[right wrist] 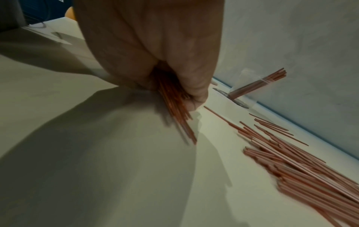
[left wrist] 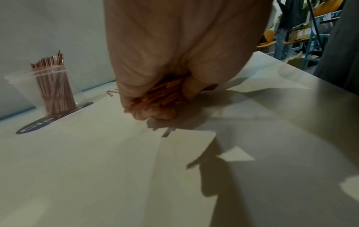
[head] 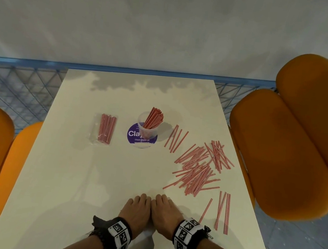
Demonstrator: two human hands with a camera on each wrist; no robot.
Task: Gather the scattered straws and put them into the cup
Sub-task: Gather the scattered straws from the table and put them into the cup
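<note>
The head camera looked steeply down over the table (head: 91,177); both wrist cameras sat low, close behind the hands, sharing the cup (left wrist: 48,92).

Cup (head: 148,125) stands on a sticker (head: 135,136) near the surface's (head: 71,175) centre, toward the far edge, with straws in it. A bagged bundle (head: 106,131) lies to its left. Loose straws (head: 199,167) spread toward the right edge. Both hands, left (head: 136,208) and right (head: 166,211), meet at the near edge.

White table (head: 91,177), purple round sticker (head: 132,135), orange chairs (head: 282,158), blue mesh railing (head: 20,85).
</note>
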